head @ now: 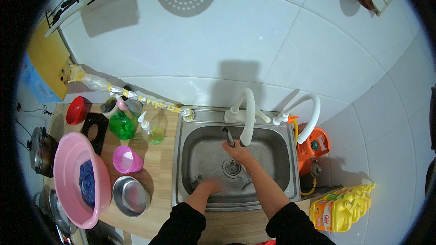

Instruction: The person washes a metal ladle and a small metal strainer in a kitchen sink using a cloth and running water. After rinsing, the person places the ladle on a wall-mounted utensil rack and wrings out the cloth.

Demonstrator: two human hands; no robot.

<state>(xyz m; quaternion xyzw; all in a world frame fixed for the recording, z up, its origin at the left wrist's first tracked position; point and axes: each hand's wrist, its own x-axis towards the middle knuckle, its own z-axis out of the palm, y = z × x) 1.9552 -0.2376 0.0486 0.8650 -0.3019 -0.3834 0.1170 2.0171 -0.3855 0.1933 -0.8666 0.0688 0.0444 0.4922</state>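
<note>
Both of my hands are over the stainless steel sink (272, 173). My right hand (238, 152), below the spout of a white gooseneck faucet (250, 119), grips a dark, shiny, narrow object (229, 136); what it is I cannot tell. Lower left in the basin, my left hand (211, 186) is blurred by motion. A small dark thing (197, 180) shows beside that hand, and whether the fingers hold it is unclear. Between the hands sits the drain strainer (232, 168).
Left of the sink, the wooden counter (163, 177) bears a pink basin (102, 177), a steel bowl (131, 196), a pink cup (126, 159) and a pump bottle (152, 131). To the right stand a second white spout (311, 109), an orange gas cylinder (305, 166) and yellow jugs (340, 211).
</note>
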